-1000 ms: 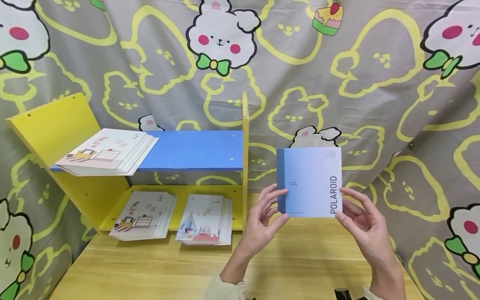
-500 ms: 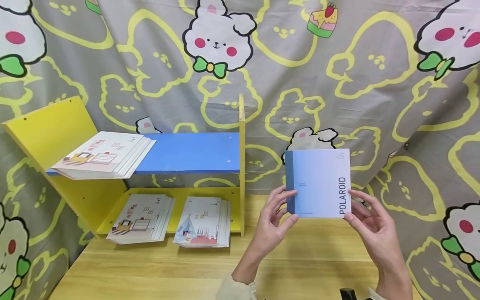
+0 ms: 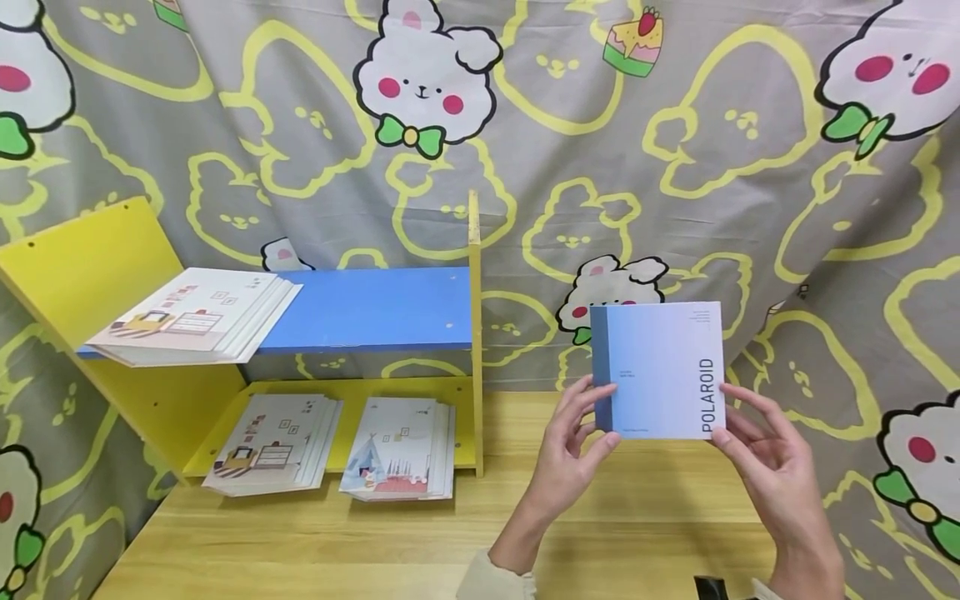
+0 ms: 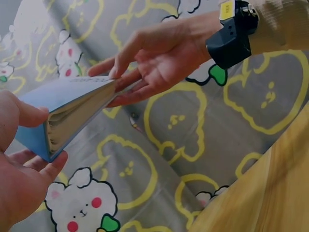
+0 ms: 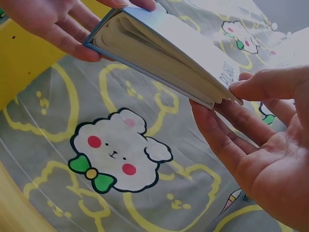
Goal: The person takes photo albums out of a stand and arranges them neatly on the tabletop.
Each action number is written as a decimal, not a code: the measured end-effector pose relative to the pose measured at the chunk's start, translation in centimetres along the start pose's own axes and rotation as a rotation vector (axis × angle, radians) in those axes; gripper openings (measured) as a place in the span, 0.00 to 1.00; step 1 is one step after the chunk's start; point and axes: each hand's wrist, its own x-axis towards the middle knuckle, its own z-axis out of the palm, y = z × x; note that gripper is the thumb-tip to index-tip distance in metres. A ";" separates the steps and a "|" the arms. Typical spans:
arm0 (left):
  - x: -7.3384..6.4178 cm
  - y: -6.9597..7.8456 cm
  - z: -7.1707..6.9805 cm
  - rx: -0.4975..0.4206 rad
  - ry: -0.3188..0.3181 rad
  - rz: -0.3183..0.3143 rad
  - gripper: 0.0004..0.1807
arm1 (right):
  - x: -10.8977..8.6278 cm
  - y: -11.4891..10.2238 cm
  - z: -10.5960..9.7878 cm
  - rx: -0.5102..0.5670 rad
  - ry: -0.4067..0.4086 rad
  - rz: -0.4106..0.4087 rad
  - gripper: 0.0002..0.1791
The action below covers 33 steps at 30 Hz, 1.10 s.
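Note:
A blue-to-white photo album marked POLAROID is held up above the table, its cover facing the head camera. My left hand pinches its darker blue spine side, thumb in front and fingers behind. At the opposite edge my right hand grips it between thumb and fingers. In the left wrist view the album is closed, with thick cream pages between its covers. The right wrist view shows the album's page edges, slightly fanned, and the right thumb on the lettered cover.
A yellow shelf unit with a blue shelf stands at left on the wooden table. White illustrated books lie on the blue shelf, and lower down at left and middle. A patterned curtain hangs behind.
Both hands and the album have shifted a little to the right in the head view, while the shelf and curtain have slid slightly left. The hold on the album looks the same.

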 end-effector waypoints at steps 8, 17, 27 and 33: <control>0.7 -1.3 1.2 0.011 -0.011 0.001 0.27 | -0.4 0.1 -1.2 0.054 0.044 0.003 0.32; 1.2 -2.5 1.9 0.029 -0.008 -0.040 0.27 | -0.5 0.6 -2.2 0.058 0.079 0.042 0.31; 0.8 -4.7 2.0 0.090 0.028 -0.019 0.26 | -1.0 2.8 -3.1 0.096 0.090 0.088 0.30; 0.9 -5.8 2.1 0.126 0.031 -0.025 0.27 | -1.3 3.2 -3.5 0.021 0.140 0.149 0.30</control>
